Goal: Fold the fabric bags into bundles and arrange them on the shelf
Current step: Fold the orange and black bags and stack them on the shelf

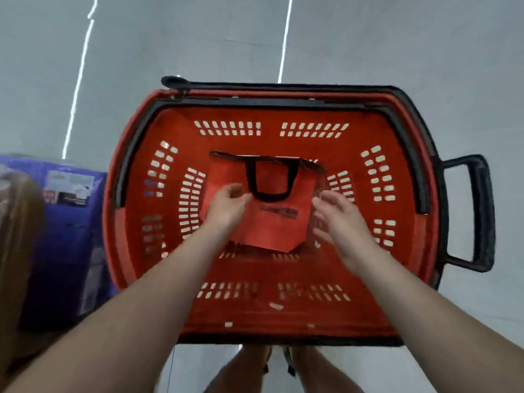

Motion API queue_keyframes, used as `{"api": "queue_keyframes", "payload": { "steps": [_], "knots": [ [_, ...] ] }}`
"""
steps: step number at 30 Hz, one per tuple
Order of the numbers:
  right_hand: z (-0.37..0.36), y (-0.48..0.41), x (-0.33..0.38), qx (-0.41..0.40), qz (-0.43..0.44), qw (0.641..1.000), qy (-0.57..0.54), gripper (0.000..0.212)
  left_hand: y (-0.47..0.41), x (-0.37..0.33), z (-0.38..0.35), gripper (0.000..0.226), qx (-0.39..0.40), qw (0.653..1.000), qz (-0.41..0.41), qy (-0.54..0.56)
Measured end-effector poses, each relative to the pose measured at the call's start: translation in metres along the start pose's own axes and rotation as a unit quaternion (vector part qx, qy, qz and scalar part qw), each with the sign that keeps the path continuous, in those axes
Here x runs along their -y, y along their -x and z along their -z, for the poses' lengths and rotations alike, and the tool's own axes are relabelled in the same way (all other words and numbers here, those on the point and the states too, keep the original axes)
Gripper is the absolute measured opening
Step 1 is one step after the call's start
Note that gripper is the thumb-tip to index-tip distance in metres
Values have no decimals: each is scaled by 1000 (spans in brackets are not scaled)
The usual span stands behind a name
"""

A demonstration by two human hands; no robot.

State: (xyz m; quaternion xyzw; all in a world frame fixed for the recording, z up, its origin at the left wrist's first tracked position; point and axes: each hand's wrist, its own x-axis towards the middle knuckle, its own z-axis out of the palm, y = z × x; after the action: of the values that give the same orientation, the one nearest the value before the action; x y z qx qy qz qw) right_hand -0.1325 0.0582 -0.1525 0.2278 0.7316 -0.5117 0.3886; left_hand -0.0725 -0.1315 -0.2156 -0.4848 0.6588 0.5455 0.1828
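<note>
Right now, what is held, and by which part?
The left hand seems to pinch the left side of the red bag; the right hand is open beside it.

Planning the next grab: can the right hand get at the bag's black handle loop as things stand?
Likely yes: the right hand is open beside the red bag in the basket, and nothing covers the black handle loop.

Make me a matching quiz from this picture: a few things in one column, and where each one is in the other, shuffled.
Things:
1. red fabric bag
2. blue box
3. black pull handle
4. right hand

Places:
A. sticking out of the right side of the red shopping basket
B. lying inside the basket
C. by the bag's right edge, fingers open
D. outside the basket, to its left

Pairs: 1-B, 2-D, 3-A, 4-C
</note>
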Motion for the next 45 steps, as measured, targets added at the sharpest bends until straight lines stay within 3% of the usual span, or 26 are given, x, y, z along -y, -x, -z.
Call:
{"api": "queue_keyframes", "payload": {
  "steps": [3,4,7,8,9,11,14,16,18,21,23,25,29,32,34,37,42,43,45],
  "knots": [
    [-17,-67,-27,3,-49,998,-29,55,-78,12,-27,81,9,999,20,38],
    [-20,-83,-33,6,-58,998,-37,58,-98,12,-35,82,6,997,35,67],
    [-26,-111,-47,7,-46,998,-42,68,-123,4,-51,31,47,979,73,186],
    [-25,-115,-49,4,-26,1000,-12,76,-119,-3,-52,13,49,975,66,206],
    [-22,-114,-50,-3,10,999,41,85,-109,-10,-51,10,40,975,49,211],
    [-14,-103,-41,-14,95,980,172,100,-77,-21,-38,25,23,980,5,198],
    [1,-64,-7,-42,183,906,379,112,-2,-40,-2,30,50,987,-23,149],
    [11,-34,22,-81,245,840,477,107,53,-56,26,33,67,988,-37,132],
    [20,-8,48,-98,309,808,491,81,99,-72,52,36,90,984,-20,153],
    [36,32,90,-62,360,826,429,43,157,-100,88,37,94,983,-22,156],
    [45,74,128,-34,335,839,428,41,194,-122,111,30,68,985,-63,144],
    [60,113,165,-35,315,827,464,43,230,-147,134,34,7,981,-110,159],
    [101,185,244,-32,339,816,467,44,289,-191,176,66,-150,961,-216,82],
    [132,233,297,31,360,820,444,33,311,-214,196,108,-99,968,-230,-16],
    [147,263,326,67,377,818,430,31,321,-229,202,118,-80,966,-241,-49],
    [166,304,356,105,408,795,436,46,338,-241,199,115,-81,972,-220,-21],
    [197,368,383,166,439,747,471,57,374,-264,184,111,-11,970,-215,115],
    [204,378,388,179,444,740,472,56,384,-270,183,100,-16,963,-231,137],
    [215,390,396,182,462,738,457,49,405,-282,184,58,-24,954,-259,147]
  ]
}}
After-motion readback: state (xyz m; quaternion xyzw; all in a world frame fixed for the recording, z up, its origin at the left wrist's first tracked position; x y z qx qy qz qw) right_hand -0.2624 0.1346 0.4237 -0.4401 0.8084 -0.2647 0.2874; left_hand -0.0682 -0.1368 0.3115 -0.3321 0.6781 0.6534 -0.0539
